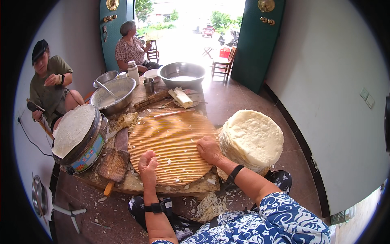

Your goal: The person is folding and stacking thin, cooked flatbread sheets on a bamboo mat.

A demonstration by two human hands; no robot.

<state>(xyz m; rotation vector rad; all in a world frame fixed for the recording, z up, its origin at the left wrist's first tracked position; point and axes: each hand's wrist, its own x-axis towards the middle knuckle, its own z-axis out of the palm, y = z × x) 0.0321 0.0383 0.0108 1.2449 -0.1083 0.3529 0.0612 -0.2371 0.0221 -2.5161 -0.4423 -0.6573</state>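
My left hand (148, 163) is curled into a loose fist on the near edge of a round ribbed bamboo mat (170, 140); nothing shows in its fingers. My right hand (209, 149) rests with bent fingers on the mat's right edge, beside a tall stack of thin round flatbreads (252, 138). The mat is bare except for small pale crumbs. Both wrists wear black bands.
A round griddle (81, 140) with a thin white flatbread on it stands at the left. A flat brush (113, 164) lies by it. Metal basins (115, 93) (182, 74), a cup, a bottle and folded flatbreads (180, 97) crowd the low wooden table. Two people sit at the far left.
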